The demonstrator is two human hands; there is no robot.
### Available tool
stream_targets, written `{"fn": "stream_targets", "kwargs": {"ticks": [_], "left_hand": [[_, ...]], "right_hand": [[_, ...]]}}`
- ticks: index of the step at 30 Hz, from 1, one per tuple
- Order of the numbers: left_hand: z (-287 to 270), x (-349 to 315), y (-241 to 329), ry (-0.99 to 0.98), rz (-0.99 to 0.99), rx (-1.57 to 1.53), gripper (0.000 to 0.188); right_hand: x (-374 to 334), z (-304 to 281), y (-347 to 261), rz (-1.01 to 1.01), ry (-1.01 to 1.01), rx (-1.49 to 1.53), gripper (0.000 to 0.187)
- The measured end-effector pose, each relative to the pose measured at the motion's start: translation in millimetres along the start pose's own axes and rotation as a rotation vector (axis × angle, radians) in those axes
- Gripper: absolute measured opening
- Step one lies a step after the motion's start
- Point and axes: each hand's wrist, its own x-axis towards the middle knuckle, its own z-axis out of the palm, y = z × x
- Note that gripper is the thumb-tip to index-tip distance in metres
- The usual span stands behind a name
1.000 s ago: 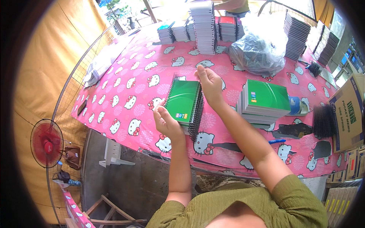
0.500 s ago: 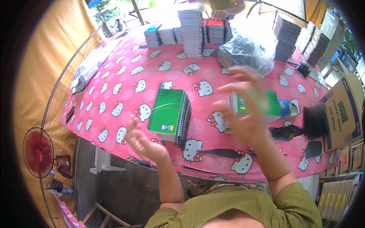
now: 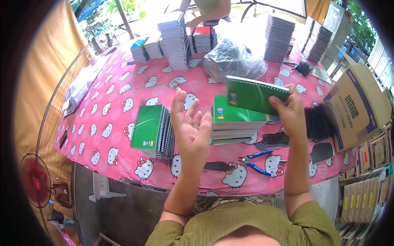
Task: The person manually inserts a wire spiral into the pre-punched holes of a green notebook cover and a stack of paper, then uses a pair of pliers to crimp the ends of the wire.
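Note:
My right hand (image 3: 292, 110) grips a green spiral notebook (image 3: 255, 95) by its right end, thumb on the cover, holding it tilted in the air above a green-topped stack (image 3: 234, 129) of similar pads. With fingers spread and nothing in it, my left hand (image 3: 191, 123) is raised between that stack and another pile of green spiral notebooks (image 3: 148, 128) on the left. A pair of blue-handled pliers (image 3: 256, 161) lies on the table in front of the middle stack.
Tall notebook stacks (image 3: 174, 43) stand at the back, where another person's arm (image 3: 201, 18) reaches in. A clear plastic bag (image 3: 234, 61) sits before them. Black spiral coils (image 3: 318, 123) and a cardboard box (image 3: 355, 108) are at the right. The tablecloth (image 3: 111, 88) is pink.
My right hand has lifted a green notebook from the middle stack. My left hand has moved right and up, still empty. The pliers, previously hidden by my right arm, show now.

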Motion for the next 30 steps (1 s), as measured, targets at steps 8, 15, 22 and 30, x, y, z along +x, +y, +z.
{"fn": "stream_targets", "kwargs": {"ticks": [8,15,22,30], "left_hand": [[43.6,11.9,-10.8,-0.175,0.309,0.823,0.056],[60.9,36.9,-20.5,-0.302,0.409,0.774,0.017],[62.6,43.9,-17.1,-0.367,0.332,0.783,0.022],[67.2,38.0,-16.6,-0.275,0.402,0.736,0.026]], "right_hand": [[-14.3,41.0,9.2,-0.218,-0.079,0.154,0.032],[23.3,-74.1,57.7,-0.329,0.143,-0.459,0.026],[27.4,-170.6,198.3,0.349,0.247,-1.088,0.031],[46.7,-174.5,177.8,0.275,0.264,-1.150,0.019]]}}
